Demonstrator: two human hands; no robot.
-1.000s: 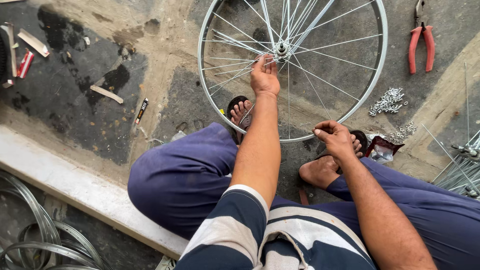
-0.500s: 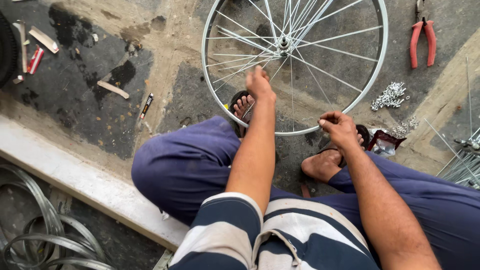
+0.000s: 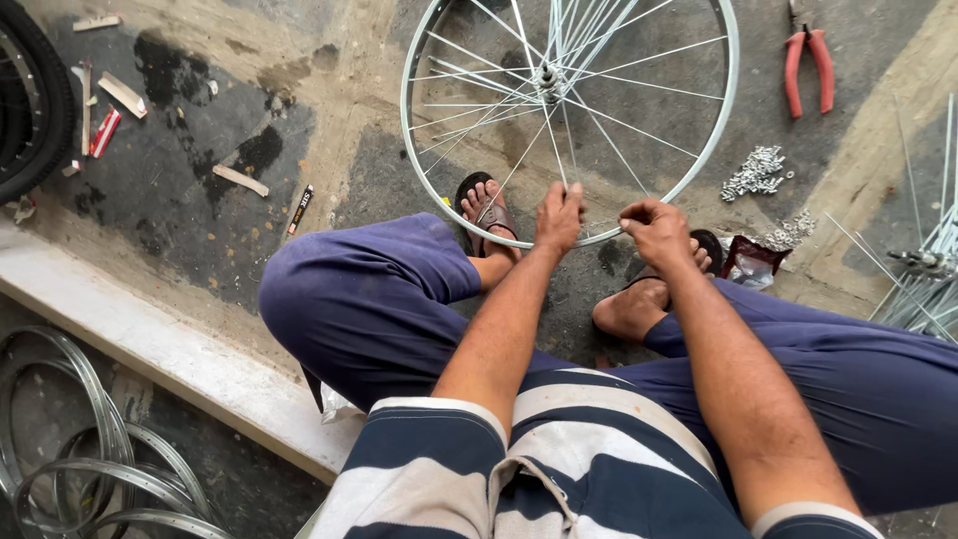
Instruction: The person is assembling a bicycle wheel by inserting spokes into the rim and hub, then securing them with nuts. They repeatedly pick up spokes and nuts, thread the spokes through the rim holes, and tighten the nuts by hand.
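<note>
Left grip pinched on spoke; right grip closed at wheel rim; bare floor leftward.

Bright, even daylight; soft shadows, sharp focus, slight wide-angle edge distortion.

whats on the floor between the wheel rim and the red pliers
In the head view, nothing: bare grey concrete separates the wheel rim from the red pliers. The small silver parts lie lower down.

Silver wheel rim with pale metal spokes at upper centre; red-handled pliers upper right; trousers deep blue-violet; shirt striped navy and off-white at bottom; brown sandal; floor grey, dark-stained
</note>
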